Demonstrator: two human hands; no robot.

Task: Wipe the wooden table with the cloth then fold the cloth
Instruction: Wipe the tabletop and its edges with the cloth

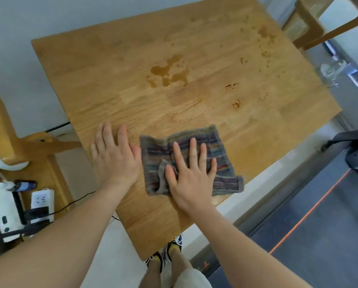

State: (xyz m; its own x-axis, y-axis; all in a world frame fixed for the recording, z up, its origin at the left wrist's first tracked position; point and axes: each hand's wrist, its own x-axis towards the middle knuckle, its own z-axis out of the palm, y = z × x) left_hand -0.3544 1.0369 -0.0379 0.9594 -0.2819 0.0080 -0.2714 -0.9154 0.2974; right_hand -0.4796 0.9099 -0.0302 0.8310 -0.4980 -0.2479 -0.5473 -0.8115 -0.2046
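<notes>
A wooden table fills the middle of the head view. A grey cloth with coloured stripes lies flat on its near part, one corner folded up beside my thumb. My right hand presses flat on the cloth with fingers spread. My left hand rests flat on the bare wood just left of the cloth, touching its left edge with the thumb side. A brown wet spill sits in the table's middle, with smaller brown spots and splashes to the right and far right.
A wooden chair stands at the far right corner. Another wooden chair is on the left, with a white power strip and cables on the floor. A dark treadmill lies to the right. My feet show below the table's near corner.
</notes>
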